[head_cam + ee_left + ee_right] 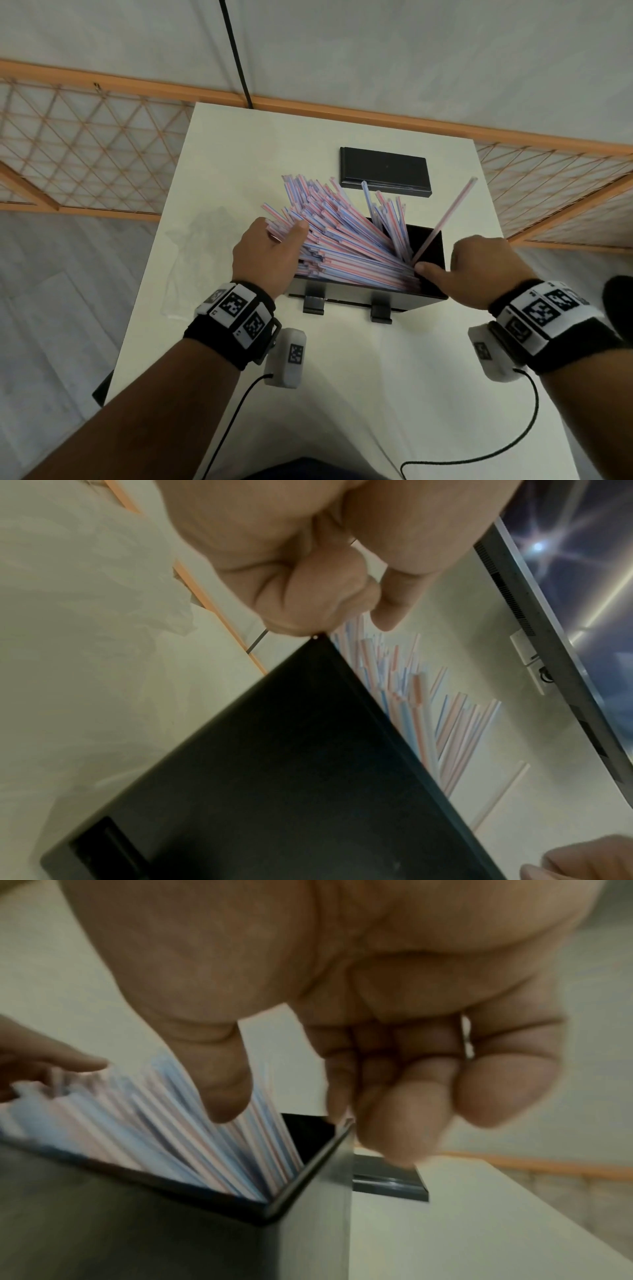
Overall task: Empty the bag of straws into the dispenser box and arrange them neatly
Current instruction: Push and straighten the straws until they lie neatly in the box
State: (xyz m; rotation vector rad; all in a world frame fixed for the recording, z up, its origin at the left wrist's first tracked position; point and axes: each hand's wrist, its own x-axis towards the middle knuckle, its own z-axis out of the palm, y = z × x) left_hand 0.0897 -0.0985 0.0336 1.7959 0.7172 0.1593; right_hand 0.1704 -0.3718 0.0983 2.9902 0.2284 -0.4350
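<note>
A black dispenser box [430, 281] stands mid-table, seen close up as box [274, 777] and box [137, 1218]. Pink-and-blue striped straws [342, 236] lean out of it in a fan toward the upper left; straws [411, 696], straws [154, 1123]. My left hand [291, 233] grips the fan near its upper ends, thumb on top; left hand [359, 607] shows curled fingers. My right hand [445, 270] is at the box's right end, thumb pressing the straws' lower ends. In the wrist view, right hand [308, 1110] has its fingers loosely curled outside the wall, holding nothing. One straw [448, 216] sticks up to the right.
The black lid [383, 171] lies flat behind the box; lid [387, 1180]. An empty clear plastic bag [198, 246] lies on the white table [342, 377] left of the box; bag [85, 588]. A wooden lattice rail [85, 144] runs behind the table. A black cable [236, 51] hangs at the back.
</note>
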